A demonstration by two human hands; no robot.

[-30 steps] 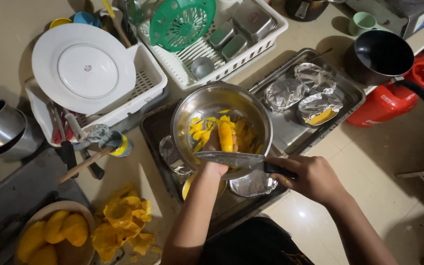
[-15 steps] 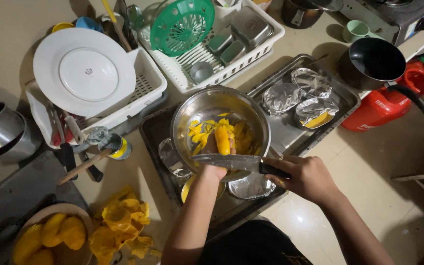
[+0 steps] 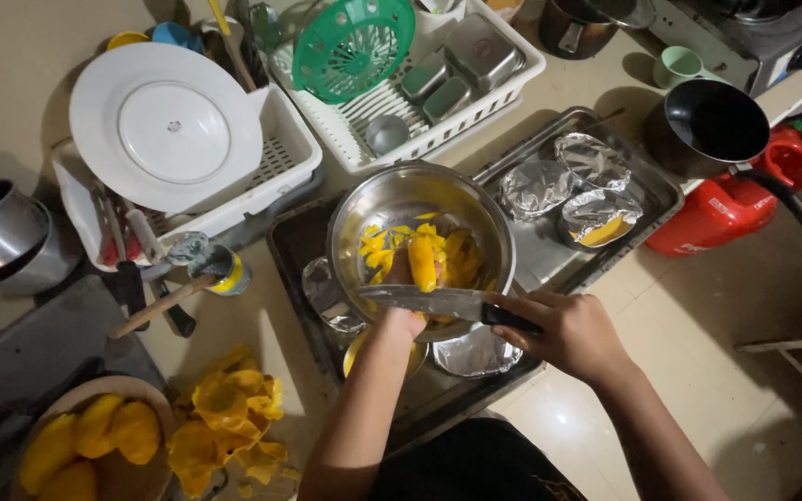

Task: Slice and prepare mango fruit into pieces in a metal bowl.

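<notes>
My left hand (image 3: 405, 306) holds a peeled yellow mango piece (image 3: 422, 263) over a steel bowl (image 3: 392, 199) that contains several mango slices. My right hand (image 3: 568, 329) grips the black handle of a large knife (image 3: 424, 300), whose blade lies across the bowl's near rim, against the fruit. The bowl stands on a dark baking tray (image 3: 294, 246) among foil-covered cups (image 3: 472, 354).
A second tray (image 3: 656, 190) holds foil cups. White dish racks with a plate (image 3: 167, 127), a green basket (image 3: 353, 46) and tins stand behind. Mango peels (image 3: 225, 417) and a bowl of peeled mangoes (image 3: 95, 445) lie at left. A black pan (image 3: 707, 125) and red canister (image 3: 721, 215) sit at right.
Both hands stay at the bowl's near rim; the knife blade has shifted slightly against the mango piece. The view has shifted slightly.
</notes>
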